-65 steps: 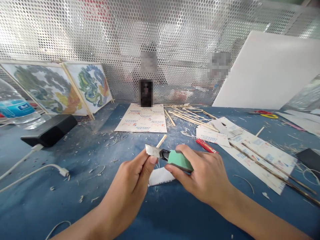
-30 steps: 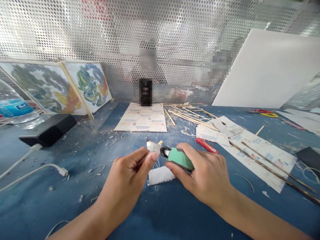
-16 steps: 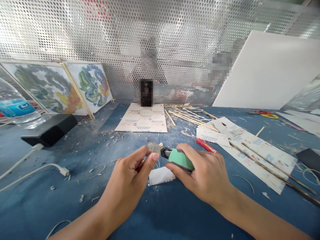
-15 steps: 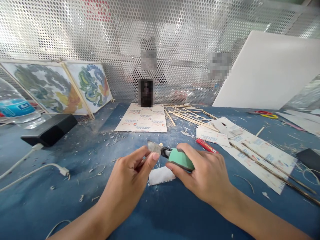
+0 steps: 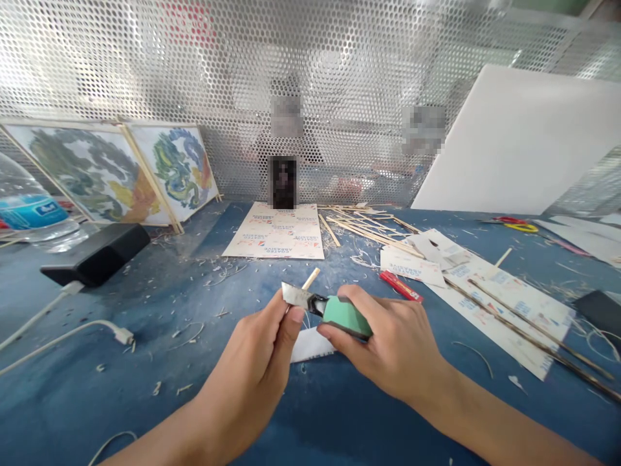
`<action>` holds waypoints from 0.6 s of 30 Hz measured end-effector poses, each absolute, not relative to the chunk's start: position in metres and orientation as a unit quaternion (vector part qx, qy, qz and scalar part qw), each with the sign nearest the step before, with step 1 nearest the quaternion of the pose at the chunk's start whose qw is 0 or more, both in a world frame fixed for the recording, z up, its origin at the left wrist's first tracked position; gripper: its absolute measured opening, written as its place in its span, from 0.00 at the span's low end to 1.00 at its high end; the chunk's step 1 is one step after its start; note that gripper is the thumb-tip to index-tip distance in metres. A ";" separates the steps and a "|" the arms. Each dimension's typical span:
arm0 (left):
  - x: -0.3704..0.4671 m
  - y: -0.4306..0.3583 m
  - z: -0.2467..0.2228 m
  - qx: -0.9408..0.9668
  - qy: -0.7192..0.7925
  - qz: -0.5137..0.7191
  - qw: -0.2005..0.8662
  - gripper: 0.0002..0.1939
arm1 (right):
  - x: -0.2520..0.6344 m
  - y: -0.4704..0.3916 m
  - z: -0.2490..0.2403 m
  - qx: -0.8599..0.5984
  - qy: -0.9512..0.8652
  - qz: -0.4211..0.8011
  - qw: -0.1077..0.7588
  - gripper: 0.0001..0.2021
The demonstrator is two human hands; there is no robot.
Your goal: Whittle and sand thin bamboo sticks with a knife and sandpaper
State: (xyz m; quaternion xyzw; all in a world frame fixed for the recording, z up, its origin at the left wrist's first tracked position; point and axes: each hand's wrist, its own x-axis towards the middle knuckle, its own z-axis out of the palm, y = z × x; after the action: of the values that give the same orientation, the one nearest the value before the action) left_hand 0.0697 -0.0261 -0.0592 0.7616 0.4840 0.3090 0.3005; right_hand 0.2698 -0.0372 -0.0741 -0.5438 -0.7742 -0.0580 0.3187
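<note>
My right hand [image 5: 388, 336] is wrapped round a green-handled utility knife [image 5: 345, 316], its blade pointing left. My left hand [image 5: 257, 349] pinches a thin pale wooden stick [image 5: 311, 278], whose end sticks up behind the blade. The blade lies across the stick just above my left thumb. The rest of the stick is hidden by my left fingers. Under the hands, a small piece of white-backed paper [image 5: 311, 346] lies on the blue table [image 5: 339, 414].
Sandpaper sheets [image 5: 276, 236] lie ahead and to the right, near thin wooden strips [image 5: 369, 226] and a red tool [image 5: 400, 286]. At left are a black box [image 5: 99, 254], a bottle [image 5: 33, 210] and framed paintings [image 5: 179, 165]. A white board [image 5: 524, 142] leans at the right.
The stick now shows longer above the blade, angled up to the right. My left hand has turned slightly, and the knife has shifted a little left and down.
</note>
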 end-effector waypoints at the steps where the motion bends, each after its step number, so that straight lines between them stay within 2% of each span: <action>1: 0.069 -0.026 -0.060 0.759 0.484 0.315 0.301 0.18 | 0.270 -0.037 -0.074 -0.546 -0.772 -0.063 0.319 0.24; 10: 0.069 -0.023 -0.061 0.711 0.527 0.335 0.322 0.22 | 0.271 -0.037 -0.075 -0.564 -0.756 -0.092 0.318 0.23; 18: 0.070 -0.022 -0.063 0.734 0.504 0.337 0.307 0.20 | 0.271 -0.036 -0.076 -0.557 -0.767 -0.061 0.312 0.24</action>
State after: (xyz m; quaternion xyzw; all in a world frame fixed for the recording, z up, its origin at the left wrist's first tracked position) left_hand 0.0698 -0.0223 -0.0627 0.7335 0.5039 0.3371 0.3072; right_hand 0.2707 -0.0362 -0.0757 -0.5574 -0.7671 -0.0612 0.3118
